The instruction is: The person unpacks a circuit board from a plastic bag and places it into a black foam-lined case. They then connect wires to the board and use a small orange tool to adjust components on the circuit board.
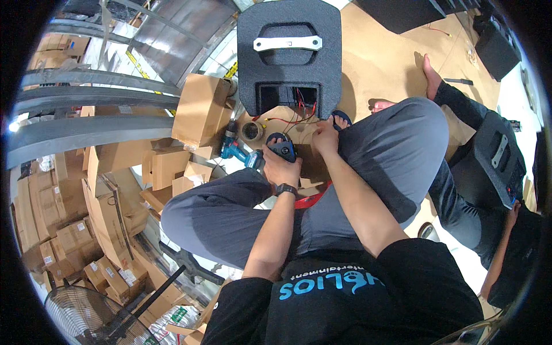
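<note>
A black textured speaker cabinet (253, 75) with a silver handle (287, 43) stands in front of me. From the rectangular opening (276, 95) at its near end, red and dark wires (299, 119) hang out. My left hand (280, 171) grips a small black panel (283, 150) with a round part on its face and a bluish edge. Close by the opening's right corner, my right hand (325, 137) has its fingers pinched together near the wires; what is between them is too small to make out.
A teal cordless drill (233, 150) and a roll of tape (251, 131) lie left of my left hand. Cardboard boxes (198, 112) and a metal rack (98, 135) fill the left. At right, another person handles a similar black cabinet (499, 158). A fan (86, 316) stands lower left.
</note>
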### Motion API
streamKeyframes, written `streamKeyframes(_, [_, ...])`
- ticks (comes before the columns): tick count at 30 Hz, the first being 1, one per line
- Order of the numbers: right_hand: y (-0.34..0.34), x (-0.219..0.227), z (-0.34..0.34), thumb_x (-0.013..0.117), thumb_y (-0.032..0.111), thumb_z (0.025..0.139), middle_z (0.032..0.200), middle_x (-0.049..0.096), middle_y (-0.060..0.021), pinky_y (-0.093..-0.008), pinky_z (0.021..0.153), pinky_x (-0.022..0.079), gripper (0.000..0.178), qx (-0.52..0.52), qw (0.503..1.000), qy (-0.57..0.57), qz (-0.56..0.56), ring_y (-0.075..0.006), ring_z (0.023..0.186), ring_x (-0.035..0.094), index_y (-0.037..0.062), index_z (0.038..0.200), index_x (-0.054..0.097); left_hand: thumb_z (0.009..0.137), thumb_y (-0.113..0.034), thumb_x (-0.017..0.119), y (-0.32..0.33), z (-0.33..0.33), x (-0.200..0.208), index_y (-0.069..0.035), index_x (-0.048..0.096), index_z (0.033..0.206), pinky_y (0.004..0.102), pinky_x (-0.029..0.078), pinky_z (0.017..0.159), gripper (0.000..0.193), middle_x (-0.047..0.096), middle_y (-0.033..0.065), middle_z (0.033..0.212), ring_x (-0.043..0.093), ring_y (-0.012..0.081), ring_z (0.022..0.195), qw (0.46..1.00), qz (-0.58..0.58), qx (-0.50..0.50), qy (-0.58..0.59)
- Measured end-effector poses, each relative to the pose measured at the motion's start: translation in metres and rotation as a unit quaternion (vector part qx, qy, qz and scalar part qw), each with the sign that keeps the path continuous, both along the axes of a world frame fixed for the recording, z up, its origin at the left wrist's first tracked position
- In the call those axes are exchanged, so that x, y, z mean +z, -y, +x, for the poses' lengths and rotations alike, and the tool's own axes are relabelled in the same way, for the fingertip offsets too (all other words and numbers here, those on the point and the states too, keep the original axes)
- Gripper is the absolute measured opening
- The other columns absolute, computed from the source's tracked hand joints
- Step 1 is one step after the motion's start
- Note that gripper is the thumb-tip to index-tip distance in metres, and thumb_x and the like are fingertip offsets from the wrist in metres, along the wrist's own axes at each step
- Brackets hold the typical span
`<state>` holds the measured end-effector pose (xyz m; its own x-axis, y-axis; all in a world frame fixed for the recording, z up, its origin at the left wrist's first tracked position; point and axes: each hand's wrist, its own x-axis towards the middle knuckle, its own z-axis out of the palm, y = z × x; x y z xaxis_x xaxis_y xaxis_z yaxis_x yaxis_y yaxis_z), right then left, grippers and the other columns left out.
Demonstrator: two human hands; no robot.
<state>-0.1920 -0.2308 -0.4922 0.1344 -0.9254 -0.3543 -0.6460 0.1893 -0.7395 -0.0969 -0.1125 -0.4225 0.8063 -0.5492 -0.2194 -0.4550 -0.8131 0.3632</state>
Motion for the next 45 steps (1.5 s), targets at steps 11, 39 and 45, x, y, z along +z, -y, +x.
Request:
streamKeyframes(11, [0.017, -0.122, 0.022, 0.080, 0.041, 0.084, 0.115, 0.066, -0.0169, -0.0462, 0.094, 0.051, 0.046, -0.013, 0.985, -0.126, -0.121, -0.0340, 0.111, 0.063, 0.0069, 0.112, 0.068, 0.058, -0.025, 0.094, 0.015, 0.011, 0.027, -0.003, 0.033, 0.155, 0.0479, 0.052, 0.104, 0.117, 0.051, 0.0215, 0.149, 0.060, 0.0416, 0.126, 0.985, -0.047, -0.153, -0.058])
streamKeyframes(39, [0.032, -0.064, 0.039, 0.075, 0.015, 0.093, 0.092, 0.073, -0.0136, -0.0354, 0.073, 0.054, 0.014, 0.048, 0.986, 0.127, -0.093, -0.0230, 0.080, 0.071, 0.0022, 0.100, 0.076, 0.067, -0.031, 0.087, 0.008, 0.017, 0.007, 0.000, 0.037, 0.154, 0.0503, 0.033, 0.117, 0.105, 0.050, 0.0233, 0.138, 0.044, 0.0430, 0.136, 0.958, -0.004, -0.267, -0.106])
streamKeyframes(45, [0.025, -0.044, 0.035, 0.068, 0.030, 0.101, 0.093, 0.073, -0.0122, -0.0392, 0.074, 0.054, 0.022, -0.020, 1.000, 0.001, -0.012, -0.0300, 0.082, 0.072, 0.0112, 0.110, 0.074, 0.088, -0.039, 0.072, 0.043, 0.143, -0.026, 0.000, 0.067, 0.129, 0.0423, 0.052, 0.100, 0.057, 0.072, 0.0234, 0.120, 0.069, 0.0385, 0.115, 0.898, 0.104, -0.113, -0.412])
